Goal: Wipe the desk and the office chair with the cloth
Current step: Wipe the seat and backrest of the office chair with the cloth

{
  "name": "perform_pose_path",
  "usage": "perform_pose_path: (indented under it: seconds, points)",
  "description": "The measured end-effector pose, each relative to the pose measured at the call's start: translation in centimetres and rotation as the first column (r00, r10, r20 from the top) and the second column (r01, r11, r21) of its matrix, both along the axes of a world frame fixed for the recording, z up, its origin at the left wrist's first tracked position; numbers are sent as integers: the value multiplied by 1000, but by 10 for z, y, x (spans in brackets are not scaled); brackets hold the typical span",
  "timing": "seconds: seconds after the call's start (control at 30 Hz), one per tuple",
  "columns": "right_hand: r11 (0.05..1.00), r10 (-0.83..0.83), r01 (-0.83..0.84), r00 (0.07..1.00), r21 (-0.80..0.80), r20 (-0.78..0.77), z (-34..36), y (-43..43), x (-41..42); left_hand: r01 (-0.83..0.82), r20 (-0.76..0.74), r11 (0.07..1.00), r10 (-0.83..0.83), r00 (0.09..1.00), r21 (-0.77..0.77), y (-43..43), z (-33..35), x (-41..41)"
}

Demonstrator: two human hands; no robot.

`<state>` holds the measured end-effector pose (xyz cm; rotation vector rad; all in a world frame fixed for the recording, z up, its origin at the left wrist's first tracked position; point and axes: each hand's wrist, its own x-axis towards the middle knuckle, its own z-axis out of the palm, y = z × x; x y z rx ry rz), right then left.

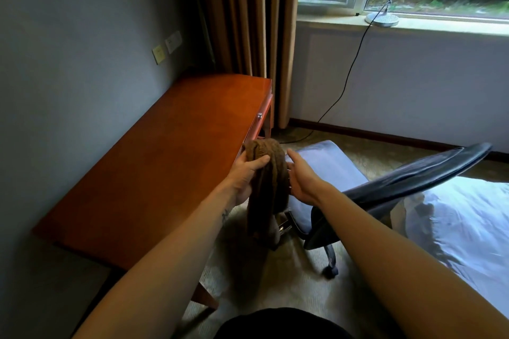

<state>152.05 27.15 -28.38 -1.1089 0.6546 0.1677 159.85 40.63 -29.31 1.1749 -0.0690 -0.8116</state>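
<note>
A brown cloth (268, 190) hangs bunched in the air between the desk and the chair. My left hand (245, 173) grips its upper part, thumb across the front. My right hand (298, 177) is beside the cloth on the right with fingers straight, touching its side. The wooden desk (165, 168) runs along the left wall, its top bare. The office chair (344, 173), with a blue seat and a black backrest (413, 176), stands to the right of the desk, just behind the cloth.
A bed with white sheets (468, 223) lies at the right. Tan curtains (248, 14) hang behind the desk's far end. A lamp base (382, 19) sits on the windowsill, its black cable (344, 85) running down to the carpeted floor.
</note>
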Motion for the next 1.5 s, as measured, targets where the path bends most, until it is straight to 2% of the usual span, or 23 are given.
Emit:
perform_pose_path:
  seconds: [0.03, 0.1, 0.17, 0.3, 0.4, 0.5, 0.6, 0.77, 0.83, 1.0, 1.1, 1.2, 1.27, 1.4, 1.5]
  points:
    - [999, 11, -10, 1000, -42, 20, 0, 0, 1, -7, 4, 1000, 7, 1000, 5, -2, -3, 0]
    - [969, 41, -32, 999, -243, 31, -2, 0, 4, -16, 9, 1000, 16, 1000, 22, -4, -6, 1]
    - [881, 63, -38, 997, -471, 36, -7, -4, 8, -31, 14, 999, 31, 999, 38, -3, -7, 2]
    - [818, 1, 87, 988, -568, 153, -11, -9, 8, -127, 37, 978, 122, 992, 163, 0, -6, 11]
    - [792, 3, 126, 978, -597, 210, -7, -11, 9, -87, -19, 973, 94, 995, 213, 4, -6, 15]
    - [817, -8, 149, 969, -556, 247, -2, -11, 11, 91, -85, 972, -74, 994, 215, 5, -4, 14]
    - [907, -86, 183, 962, -379, 258, 2, -13, 13, 243, -96, 952, -229, 969, 184, 1, -6, 13]
    - [981, -180, 192, 958, -34, 223, 10, -10, 16, 306, -156, 942, -284, 946, 142, -5, -8, 13]
    - [982, -190, 184, 956, 45, 224, 12, -10, 18, 334, -170, 935, -312, 935, 121, -6, -12, 12]
    - [974, -227, 224, 934, 40, 278, 16, -14, 20, 187, -50, 977, -182, 982, 105, -8, -23, 11]
    - [990, -100, 120, 965, -68, 244, 11, -18, 15, 138, -44, 989, -136, 990, 53, -6, -23, 13]
    - [971, 69, -40, 991, -237, 113, 6, -20, 10, 117, -74, 993, -117, 990, -1, -5, -18, 18]
    - [983, 74, -63, 995, -171, 60, 1, -20, 9, 113, -86, 993, -114, 990, -21, -5, -13, 19]
    - [989, -91, 90, 996, 114, 5, 6, -6, 4, 118, -153, 993, -119, 981, -15, -7, 0, 16]
    - [995, -51, 57, 995, 77, -82, 12, 2, -6, 119, -151, 993, -120, 981, -15, -6, 6, 14]
